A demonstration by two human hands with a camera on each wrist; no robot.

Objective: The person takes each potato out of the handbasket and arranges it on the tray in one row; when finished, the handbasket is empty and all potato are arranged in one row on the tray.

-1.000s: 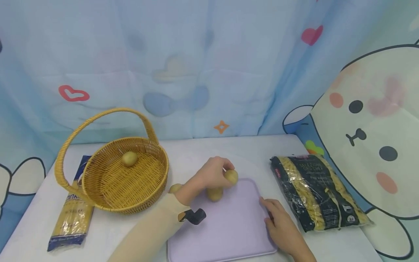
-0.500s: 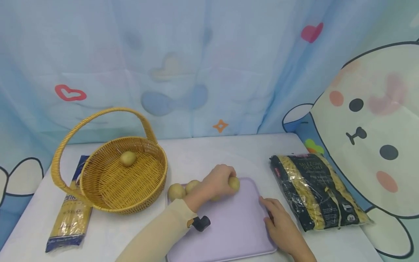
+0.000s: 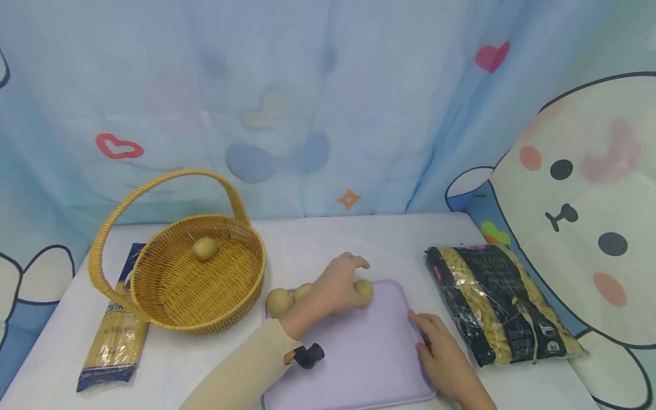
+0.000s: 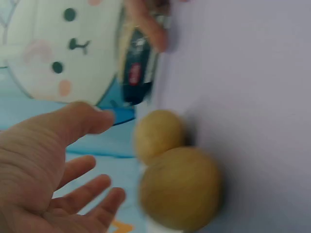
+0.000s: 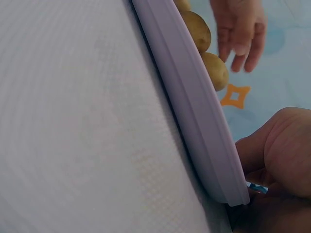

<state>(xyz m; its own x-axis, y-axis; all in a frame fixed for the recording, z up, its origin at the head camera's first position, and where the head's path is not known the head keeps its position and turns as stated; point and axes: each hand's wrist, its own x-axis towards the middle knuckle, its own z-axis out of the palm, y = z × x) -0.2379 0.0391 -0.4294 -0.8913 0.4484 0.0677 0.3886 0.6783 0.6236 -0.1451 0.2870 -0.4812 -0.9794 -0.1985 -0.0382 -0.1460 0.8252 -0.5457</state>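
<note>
Several round yellow potatoes lie along the far edge of a lilac tray (image 3: pixel 359 364): one potato (image 3: pixel 279 303) at the far left corner, one potato (image 3: pixel 364 289) at the right end, others partly behind my left hand (image 3: pixel 335 287). That hand hovers at the right-end potato with thumb and fingers spread. In the left wrist view the left hand (image 4: pixel 53 170) stands apart from two potatoes (image 4: pixel 180 189), nothing in its grasp. My right hand (image 3: pixel 443 356) grips the tray's right rim; the right wrist view has its fingers above and below the tray edge (image 5: pixel 218 160).
A wicker basket (image 3: pixel 256 285) with a tall handle stands at the left, one potato (image 3: pixel 205 249) inside. Partly behind it lies a pack of spaghetti (image 3: pixel 115 341). A black-striped bag of pasta (image 3: pixel 504 304) lies right of the tray. A patterned curtain (image 3: pixel 307 114) hangs behind the table.
My left hand has set the right-end potato down on the tray and spread its fingers off it. The right hand keeps its place on the rim.
</note>
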